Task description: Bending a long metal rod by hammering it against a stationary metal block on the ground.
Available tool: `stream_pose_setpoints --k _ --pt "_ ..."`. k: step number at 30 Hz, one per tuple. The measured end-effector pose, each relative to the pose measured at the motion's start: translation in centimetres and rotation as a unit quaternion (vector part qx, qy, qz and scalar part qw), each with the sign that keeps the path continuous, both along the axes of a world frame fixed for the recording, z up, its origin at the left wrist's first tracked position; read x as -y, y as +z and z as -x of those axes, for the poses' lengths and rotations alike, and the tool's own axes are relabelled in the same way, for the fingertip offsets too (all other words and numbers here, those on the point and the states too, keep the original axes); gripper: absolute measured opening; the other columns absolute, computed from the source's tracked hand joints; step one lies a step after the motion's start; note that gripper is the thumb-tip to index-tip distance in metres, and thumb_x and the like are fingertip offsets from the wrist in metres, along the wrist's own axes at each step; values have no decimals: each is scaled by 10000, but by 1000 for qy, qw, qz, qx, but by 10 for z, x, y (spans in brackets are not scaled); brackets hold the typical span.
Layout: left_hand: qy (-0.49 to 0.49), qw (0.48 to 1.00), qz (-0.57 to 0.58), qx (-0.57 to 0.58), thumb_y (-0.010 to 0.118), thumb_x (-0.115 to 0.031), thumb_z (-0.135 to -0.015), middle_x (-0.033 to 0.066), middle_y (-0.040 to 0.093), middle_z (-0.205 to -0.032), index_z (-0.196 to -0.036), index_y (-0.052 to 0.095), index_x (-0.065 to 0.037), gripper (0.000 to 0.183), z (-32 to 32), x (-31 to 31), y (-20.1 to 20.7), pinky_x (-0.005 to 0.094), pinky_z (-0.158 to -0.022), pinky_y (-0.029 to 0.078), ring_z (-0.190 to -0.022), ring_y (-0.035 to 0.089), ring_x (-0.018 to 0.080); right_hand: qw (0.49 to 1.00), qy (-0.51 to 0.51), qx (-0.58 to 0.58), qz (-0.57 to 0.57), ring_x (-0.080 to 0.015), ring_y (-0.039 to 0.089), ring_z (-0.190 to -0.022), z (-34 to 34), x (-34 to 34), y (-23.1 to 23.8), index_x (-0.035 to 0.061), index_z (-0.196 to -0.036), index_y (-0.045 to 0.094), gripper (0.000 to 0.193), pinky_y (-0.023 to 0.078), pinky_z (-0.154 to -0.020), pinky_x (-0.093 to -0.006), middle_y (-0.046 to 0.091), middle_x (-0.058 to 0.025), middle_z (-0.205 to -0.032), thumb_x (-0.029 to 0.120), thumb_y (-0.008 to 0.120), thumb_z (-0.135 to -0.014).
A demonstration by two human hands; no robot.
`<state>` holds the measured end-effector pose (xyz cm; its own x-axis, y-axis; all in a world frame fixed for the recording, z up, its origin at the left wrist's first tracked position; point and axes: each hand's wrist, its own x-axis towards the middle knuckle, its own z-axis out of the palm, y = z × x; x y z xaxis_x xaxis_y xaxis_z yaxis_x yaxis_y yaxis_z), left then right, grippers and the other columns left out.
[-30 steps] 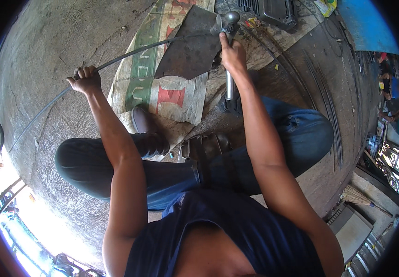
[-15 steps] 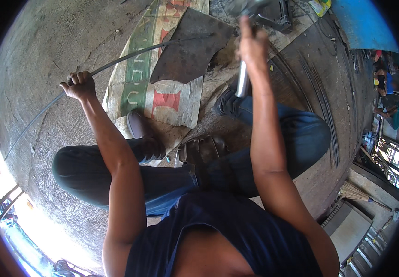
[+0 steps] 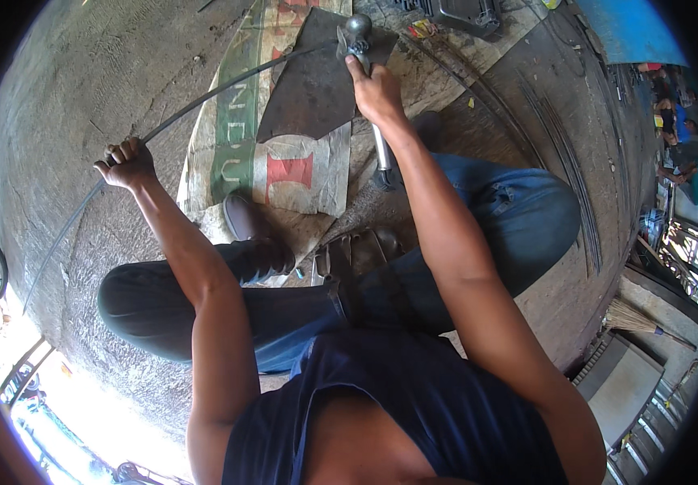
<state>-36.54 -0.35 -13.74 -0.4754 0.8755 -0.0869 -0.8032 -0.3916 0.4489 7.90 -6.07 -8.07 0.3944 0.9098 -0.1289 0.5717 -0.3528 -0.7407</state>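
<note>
My left hand (image 3: 127,163) is closed round a long thin dark metal rod (image 3: 228,86). From my fist the rod runs up to the right, across a printed sack (image 3: 290,194) and a dark flat metal sheet (image 3: 300,101). My right hand (image 3: 377,90) grips a ball-peen hammer (image 3: 382,151) with a shiny metal handle. The hammer's head is at the far end of the rod, over the sheet; whether the two touch I cannot tell.
Several long rods (image 3: 555,149) lie on the concrete floor at right. A dark metal tool (image 3: 466,16) sits at the far edge, near a blue panel (image 3: 632,32). A broom (image 3: 636,317) is at lower right. People (image 3: 676,129) are at far right.
The hammer in my right hand has come left, from beside the metal sheet to the rod's far end. My left hand keeps hold of the rod and has shifted slightly.
</note>
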Motion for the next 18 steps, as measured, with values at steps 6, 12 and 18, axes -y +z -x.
stream_pose_setpoints --k 6,12,18 --pt "29 998 50 0 244 -639 -932 -30 182 -408 -540 378 -115 668 -10 4 7 288 -384 155 -380 127 126 996 -58 -62 42 -422 640 -777 -16 -2 -13 -35 -787 646 581 482 -709 -465 644 -252 -759 522 514 -889" --pt "23 997 65 29 242 -630 -938 -35 145 -427 -519 270 -163 628 -21 2 -7 285 -386 128 -383 111 125 993 -87 -72 14 -414 637 -797 -21 -10 -5 -35 -813 643 583 480 -717 -469 644 -256 -791 524 500 -896" --pt "30 995 82 41 260 -614 -944 -33 157 -430 -527 271 -163 614 -28 4 -16 287 -388 133 -384 107 123 1000 -21 10 -17 -433 633 -812 -5 -23 20 -39 -813 636 543 483 -718 -473 639 -272 -790 476 494 -910"
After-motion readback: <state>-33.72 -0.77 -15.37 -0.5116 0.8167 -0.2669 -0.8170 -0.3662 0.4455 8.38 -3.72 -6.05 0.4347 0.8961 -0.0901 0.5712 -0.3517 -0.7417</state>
